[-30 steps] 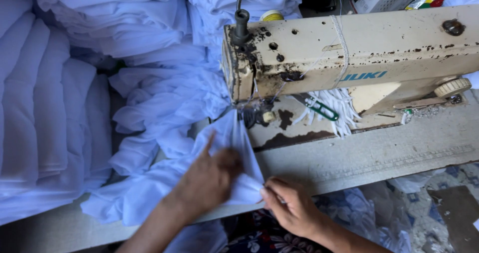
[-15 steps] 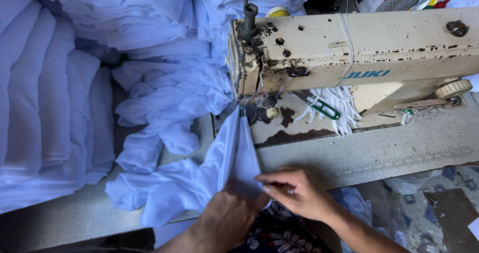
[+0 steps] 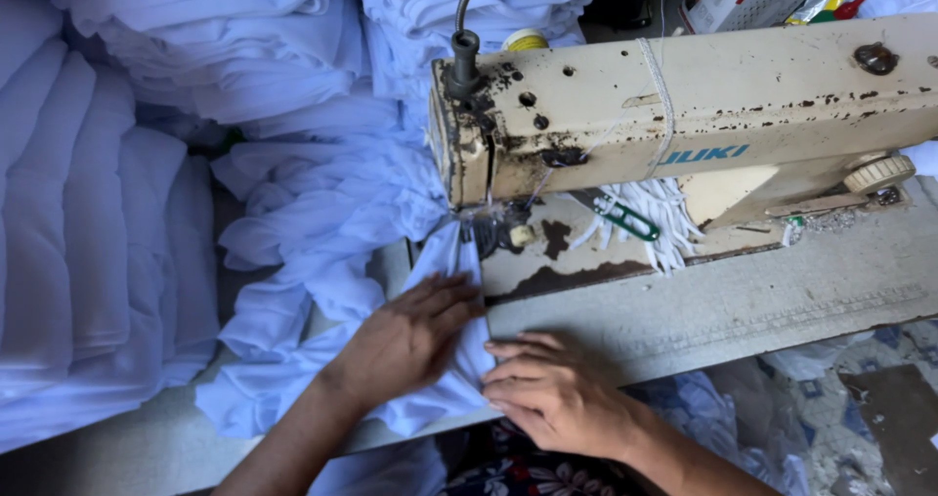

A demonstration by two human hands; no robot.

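A worn cream sewing machine [image 3: 703, 115] stands on a grey table [image 3: 743, 305]. A strip of white fabric [image 3: 445, 261] runs from under the needle area [image 3: 489, 224] toward me. My left hand [image 3: 405, 340] lies flat on this fabric, fingers spread and pointing at the needle. My right hand [image 3: 547, 393] presses on the fabric's right edge at the table front, fingers together. Neither hand grips anything; both rest on the cloth.
Piles of white garments [image 3: 195, 76] fill the left and the back of the table. Green-handled snips [image 3: 625, 220] and white cord strips [image 3: 650, 208] lie under the machine arm. A handwheel [image 3: 879, 173] is at the right. Cloth scraps lie on the floor [image 3: 840, 398].
Both hands have moved forward along the fabric toward the needle. My left hand, which was back at the table edge, now lies flat on the cloth.
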